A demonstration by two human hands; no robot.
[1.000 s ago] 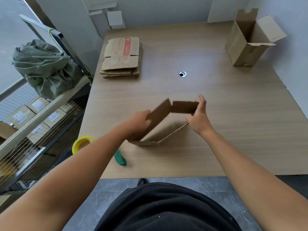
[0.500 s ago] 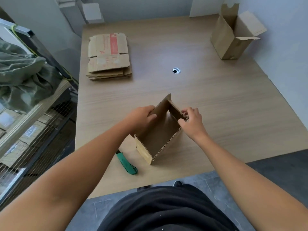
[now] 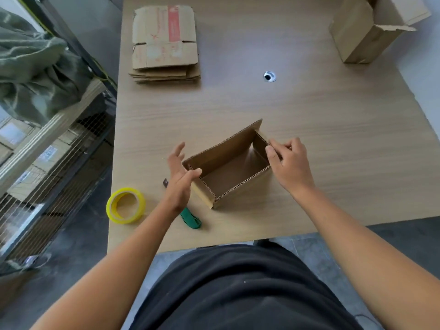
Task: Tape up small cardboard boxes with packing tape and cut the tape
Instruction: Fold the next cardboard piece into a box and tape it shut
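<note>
A small brown cardboard box (image 3: 232, 173) stands opened into a rectangle near the table's front edge, its top open and one long flap raised at the back. My right hand (image 3: 289, 163) pinches the box's right end flap. My left hand (image 3: 179, 181) is at the box's left end with fingers spread, its thumb touching the corner. A yellow roll of packing tape (image 3: 125, 205) lies flat to the left of the box. A green-handled utility knife (image 3: 190, 219) lies between tape and box, partly hidden under my left wrist.
A stack of flattened cardboard boxes (image 3: 165, 44) lies at the table's back left. An erected open box (image 3: 364, 34) stands at the back right. A cable hole (image 3: 269, 76) sits mid-table. A wire shelf rack (image 3: 52, 148) with a green sack (image 3: 33, 67) borders the table's left edge.
The flat carton has been squared into an open rectangle. My left hand has loosened from gripping the left side to spread fingers. The tape roll has come back into view.
</note>
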